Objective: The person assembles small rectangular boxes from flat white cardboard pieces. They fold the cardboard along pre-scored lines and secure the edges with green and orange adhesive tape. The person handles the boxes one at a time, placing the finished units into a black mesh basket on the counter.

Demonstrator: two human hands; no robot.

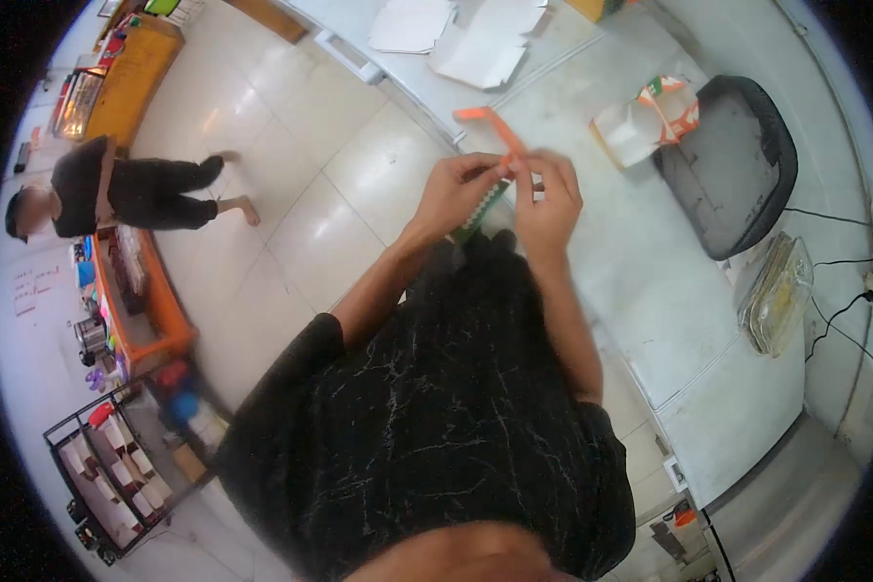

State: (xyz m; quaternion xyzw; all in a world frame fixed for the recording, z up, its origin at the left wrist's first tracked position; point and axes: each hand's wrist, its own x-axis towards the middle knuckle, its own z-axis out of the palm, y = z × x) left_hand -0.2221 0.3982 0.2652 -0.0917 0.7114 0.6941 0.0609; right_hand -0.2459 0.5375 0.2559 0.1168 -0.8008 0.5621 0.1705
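Just in front of my chest, above my black marbled shirt (427, 417), both my hands meet over a small flat piece of card. My left hand (456, 194) pinches its near side between thumb and fingers; my right hand (548, 199) closes on it from the other side, fingertips curled in. The piece is an orange card strip (495, 128) that sticks up and away from my fingers, with a green and white patterned part (483, 210) hanging below them. I judge it to be very light and thin, stiff enough to stand out on its own yet easy to crease or tear, so the best hold is along the edges or folds, close to where my fingertips already grip.

Beyond my hands runs a pale worktable (650, 281). On it stands a half-folded white and orange carton (650, 118), and farther off lie flat white card sheets (456, 39). To the right sits a dark chair seat (732, 165), then a clear plastic bundle (776, 291) by some cables.

Far left, across the tiled floor (291, 145), another person (116, 194) sits near orange shelves (141, 301).

My fingers hide the middle of the card, so I cannot tell its full shape. The wire rack (107, 475) at lower left is too blurred to read.
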